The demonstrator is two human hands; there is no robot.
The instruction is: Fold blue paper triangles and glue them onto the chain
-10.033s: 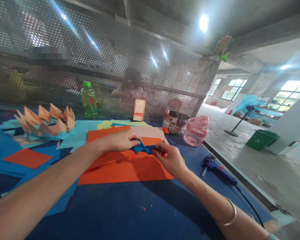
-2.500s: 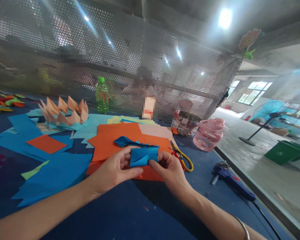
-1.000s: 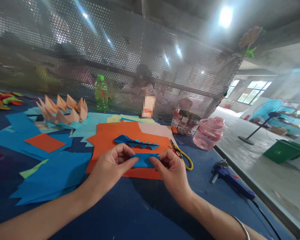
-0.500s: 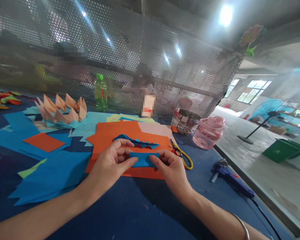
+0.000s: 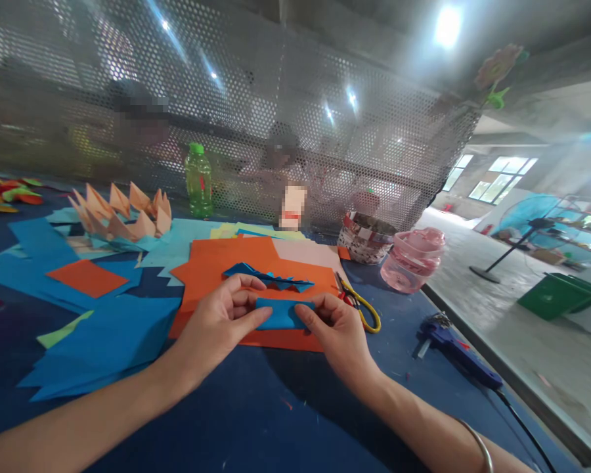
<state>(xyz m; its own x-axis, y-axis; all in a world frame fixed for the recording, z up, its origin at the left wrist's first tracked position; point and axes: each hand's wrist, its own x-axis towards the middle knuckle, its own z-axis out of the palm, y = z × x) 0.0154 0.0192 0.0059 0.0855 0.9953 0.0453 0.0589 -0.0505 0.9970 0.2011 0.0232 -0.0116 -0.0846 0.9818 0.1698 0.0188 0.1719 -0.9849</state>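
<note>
A folded strip of blue paper [image 5: 283, 315] is stretched between my two hands, above the orange paper sheets [image 5: 241, 257]. My left hand [image 5: 231, 312] pinches its left end between thumb and fingers. The right end is gripped the same way by my right hand [image 5: 332, 322]. Just behind the strip, a row of folded blue paper points [image 5: 270, 278] lies on the orange sheets. Yellow-handled scissors [image 5: 364, 309] rest beside my right hand, their blades partly hidden.
Blue paper sheets [image 5: 103, 338] and a ring of peach folded points [image 5: 128, 220] lie left. A green bottle [image 5: 197, 180] stands behind. To the right are a patterned basket [image 5: 364, 240], a pink jug [image 5: 408, 263] and a blue glue gun [image 5: 460, 351] near the table edge.
Both hands keep the same pinch on the blue paper strip. The view has shifted very slightly; nothing else visibly differs.
</note>
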